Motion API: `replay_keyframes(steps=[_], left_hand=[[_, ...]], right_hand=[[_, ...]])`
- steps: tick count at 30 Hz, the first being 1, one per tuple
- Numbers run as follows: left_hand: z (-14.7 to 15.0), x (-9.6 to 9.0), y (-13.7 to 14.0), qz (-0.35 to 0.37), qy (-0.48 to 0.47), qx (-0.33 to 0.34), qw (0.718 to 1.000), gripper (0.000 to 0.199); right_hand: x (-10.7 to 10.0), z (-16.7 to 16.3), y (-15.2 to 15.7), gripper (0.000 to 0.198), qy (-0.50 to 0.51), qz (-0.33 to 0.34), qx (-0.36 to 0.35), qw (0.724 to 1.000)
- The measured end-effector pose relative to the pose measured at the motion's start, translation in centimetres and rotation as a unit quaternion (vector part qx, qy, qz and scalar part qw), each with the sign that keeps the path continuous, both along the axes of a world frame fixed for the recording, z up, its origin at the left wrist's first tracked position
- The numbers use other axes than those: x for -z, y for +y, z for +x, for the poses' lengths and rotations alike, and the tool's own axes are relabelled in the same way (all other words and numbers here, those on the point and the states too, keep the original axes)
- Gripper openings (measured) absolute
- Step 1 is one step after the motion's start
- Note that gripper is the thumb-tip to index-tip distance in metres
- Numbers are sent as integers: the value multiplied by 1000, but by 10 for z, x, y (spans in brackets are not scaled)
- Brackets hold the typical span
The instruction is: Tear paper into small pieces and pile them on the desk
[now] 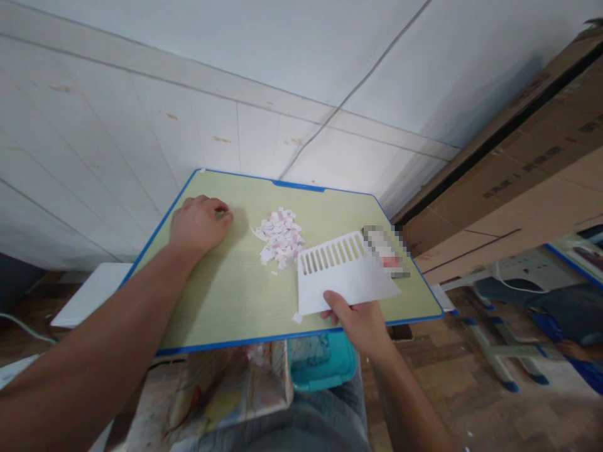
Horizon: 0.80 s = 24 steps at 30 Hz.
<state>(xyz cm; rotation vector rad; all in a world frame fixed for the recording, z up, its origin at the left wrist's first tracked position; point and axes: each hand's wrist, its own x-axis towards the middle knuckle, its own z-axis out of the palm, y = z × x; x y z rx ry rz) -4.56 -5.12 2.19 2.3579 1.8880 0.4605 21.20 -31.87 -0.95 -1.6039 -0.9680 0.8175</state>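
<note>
My right hand (355, 317) grips a flat white slotted sheet (339, 276) by its near edge, the thumb on top and the fingers underneath. A row of long slots runs along the sheet's far side. Just left of the sheet lies a loose heap of small torn paper scraps (280, 238), white and pinkish, on a pale green tabletop (245, 301) with a blue rim. Over at the left side of the tabletop rests my left hand (200, 223), fingers curled and thumb drawn in. Whatever it may hold is hidden.
A blurred-out flat object (386, 251) lies at the tabletop's right side. Below the front edge hang a turquoise bin (325, 380) and a patterned cloth (235, 389). Tall cardboard boxes (509, 176) stand at the right. A white wall (188, 119) closes off the back.
</note>
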Motion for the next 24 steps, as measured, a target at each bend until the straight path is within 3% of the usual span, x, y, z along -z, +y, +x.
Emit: replay_keyframes(steps=[3,7,14,18,24], left_hand=[[0,1,5,14,-9,1,1000,51],[3,-1,6,10,-12,3,1000,50],[9,-6,2,-1,13,1,1000,51],[10,-7,2,-6,8,-3,1000,53],[5,-2,9,10,1,-6,1000,52]], right_hand=[[1,18,-16,36,16,-8,25,1000],[3,34,-25,39,34,-21,-22,999],[11,26,-20,42,27,30,40,998],[13,26,-8,48,-5,49,79,996],[18,22,34,48,-20,71,121,990]])
